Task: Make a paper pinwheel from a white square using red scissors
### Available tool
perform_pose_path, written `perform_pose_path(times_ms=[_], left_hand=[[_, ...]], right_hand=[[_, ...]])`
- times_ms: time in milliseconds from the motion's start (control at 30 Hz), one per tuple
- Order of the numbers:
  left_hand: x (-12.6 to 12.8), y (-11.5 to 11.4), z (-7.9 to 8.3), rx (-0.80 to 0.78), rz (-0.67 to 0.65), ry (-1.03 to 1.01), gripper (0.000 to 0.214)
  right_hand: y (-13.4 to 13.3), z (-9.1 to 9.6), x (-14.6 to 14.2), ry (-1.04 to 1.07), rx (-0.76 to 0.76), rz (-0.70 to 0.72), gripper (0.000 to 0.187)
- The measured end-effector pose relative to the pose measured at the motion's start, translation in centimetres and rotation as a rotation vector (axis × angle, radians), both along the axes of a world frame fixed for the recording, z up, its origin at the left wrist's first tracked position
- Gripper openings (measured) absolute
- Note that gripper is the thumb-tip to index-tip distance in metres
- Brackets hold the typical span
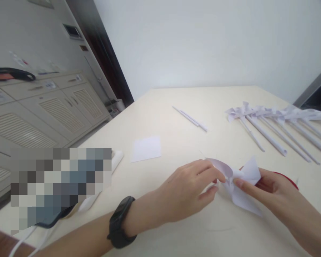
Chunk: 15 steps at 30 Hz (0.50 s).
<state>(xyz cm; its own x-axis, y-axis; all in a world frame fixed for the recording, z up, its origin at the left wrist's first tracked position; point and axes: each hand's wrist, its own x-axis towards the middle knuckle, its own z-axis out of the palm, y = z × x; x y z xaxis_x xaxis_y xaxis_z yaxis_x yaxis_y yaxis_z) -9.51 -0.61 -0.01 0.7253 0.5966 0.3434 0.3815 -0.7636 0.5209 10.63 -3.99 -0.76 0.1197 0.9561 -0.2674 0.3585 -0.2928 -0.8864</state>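
Observation:
A white paper pinwheel (244,198) with curled blades is between my two hands, just above the table. My right hand (275,189) grips it from the right, its thumb pressed near the middle where the folds meet and its fingers behind the paper. From the left, my left hand (192,185) has its fingertips closed at the curled blade beside the centre; exactly what they pinch is partly hidden. A black watch (121,223) is on my left wrist. Something with a red curved edge (287,178) lies mostly hidden behind my right hand.
Several finished-looking paper pinwheels on rolled paper sticks (267,132) lie in a row at the right. Two thin paper rolls (189,118) rest mid-table, with a square paper sheet (146,148) nearer. A blurred-out object (61,185) with white cables stands at the left edge.

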Motion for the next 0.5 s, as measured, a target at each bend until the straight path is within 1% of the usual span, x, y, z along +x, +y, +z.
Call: perform_pose_path(times_ms=[133, 233, 300, 367, 433, 500], left_hand=[[-1.4, 0.7, -0.9, -0.017, 0.071, -0.075, 0.020], [-2.3, 0.7, -1.5, -0.034, 0.110, -0.070, 0.018], [-2.7, 0.6, -1.9, -0.004, 0.090, -0.013, 0.019], [-2.9, 0.5, -2.1, 0.046, 0.033, 0.067, 0.020], [-2.9, 0.3, -2.1, 0.091, -0.003, 0.077, 0.021], [-3.0, 0.1, -2.0, 0.119, -0.023, 0.058, 0.020]], right_hand=[[0.9, 0.5, -1.9, -0.007, -0.001, -0.020, 0.025], [1.5, 0.0, -2.7, -0.029, -0.028, -0.011, 0.026], [1.8, -0.7, -2.6, -0.052, -0.040, 0.002, 0.029], [1.9, -1.6, -2.3, -0.068, -0.045, -0.001, 0.032], [1.8, -2.3, -2.1, -0.071, -0.057, -0.015, 0.035], [1.6, -2.8, -2.1, -0.045, -0.016, -0.087, 0.035]])
